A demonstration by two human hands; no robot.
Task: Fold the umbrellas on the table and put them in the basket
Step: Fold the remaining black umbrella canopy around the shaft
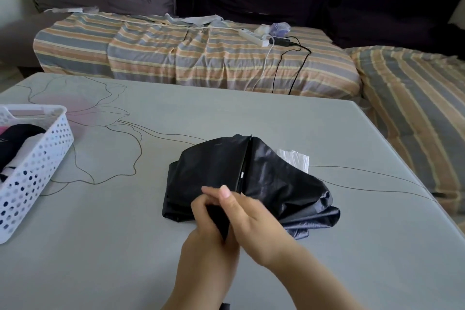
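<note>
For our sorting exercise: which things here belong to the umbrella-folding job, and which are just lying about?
Job:
black umbrella
white basket
left hand
right hand

Lying about:
power strip
black cable
white plastic
striped sheet

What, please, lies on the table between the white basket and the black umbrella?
Head view: only bare table with its drawn flower between basket and umbrella.

- A black umbrella (241, 178) lies collapsed on the bench, its canopy loose and crumpled, a rib running up its middle.
- A white perforated basket (37, 163) stands at the bench's left edge, dark folded items inside.
</note>
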